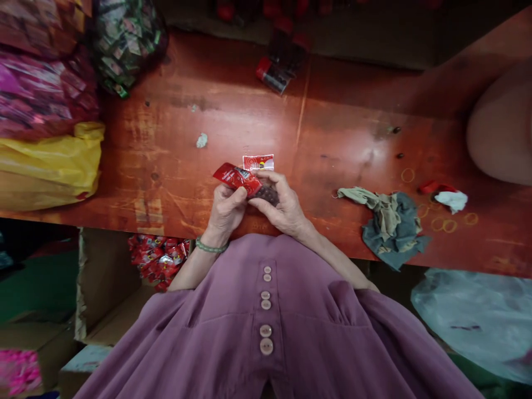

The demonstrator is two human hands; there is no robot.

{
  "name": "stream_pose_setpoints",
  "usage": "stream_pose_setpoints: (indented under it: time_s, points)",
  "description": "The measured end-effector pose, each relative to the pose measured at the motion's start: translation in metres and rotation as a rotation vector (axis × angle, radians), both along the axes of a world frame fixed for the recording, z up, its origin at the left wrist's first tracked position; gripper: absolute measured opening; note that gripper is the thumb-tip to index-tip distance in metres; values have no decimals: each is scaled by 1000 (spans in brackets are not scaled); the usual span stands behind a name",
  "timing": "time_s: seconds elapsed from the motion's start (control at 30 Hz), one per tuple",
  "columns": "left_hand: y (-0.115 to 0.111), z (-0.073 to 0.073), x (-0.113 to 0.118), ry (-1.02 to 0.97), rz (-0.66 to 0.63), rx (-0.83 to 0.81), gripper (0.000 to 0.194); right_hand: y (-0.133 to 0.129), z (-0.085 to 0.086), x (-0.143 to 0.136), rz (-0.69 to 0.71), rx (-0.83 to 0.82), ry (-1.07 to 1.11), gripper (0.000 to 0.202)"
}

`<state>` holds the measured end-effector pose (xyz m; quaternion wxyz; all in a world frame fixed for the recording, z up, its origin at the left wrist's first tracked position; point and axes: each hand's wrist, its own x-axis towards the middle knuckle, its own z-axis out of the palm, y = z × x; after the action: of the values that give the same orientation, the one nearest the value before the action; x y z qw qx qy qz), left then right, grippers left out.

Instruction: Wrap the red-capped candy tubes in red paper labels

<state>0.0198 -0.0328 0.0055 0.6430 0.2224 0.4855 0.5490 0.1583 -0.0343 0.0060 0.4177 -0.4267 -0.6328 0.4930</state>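
By the table's point(349, 122) near edge, the left hand point(228, 210) and right hand point(287, 209) pinch 1 red-and-clear packet point(238, 176). A printed red card point(257, 161) lies just beyond.

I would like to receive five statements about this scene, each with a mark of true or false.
1. The left hand holds the red packaging. True.
2. The right hand is away from the dark, bumpy item. False: its fingers and thumb hold it.
3. The green bracelet is on the right wrist. False: it is on the left.
4. A yellow bag lies left of both hands. True.
5. The crumpled cloths lie right of both hands. True.
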Motion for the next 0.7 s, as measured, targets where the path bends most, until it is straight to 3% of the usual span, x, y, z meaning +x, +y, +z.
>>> stream_pose_setpoints:
  time_s: [0.23, 0.37, 0.5, 0.7]
  points:
    - [-8, 4, 3, 16, 47, -9, 32, -8, 2, 4, 54, -14, 11, 44]
    - [-6, 12, 3, 7, 10, 23, 33, -15, 3, 12, -38, -23, 22, 24]
    - [-9, 20, 7, -35, -39, 21, 37, -20, 7, 18, -118, 139, -67, 18]
    - [-15, 35, 11, -83, -77, -36, 28, -24, 15, 19, -153, 346, -101, 22]
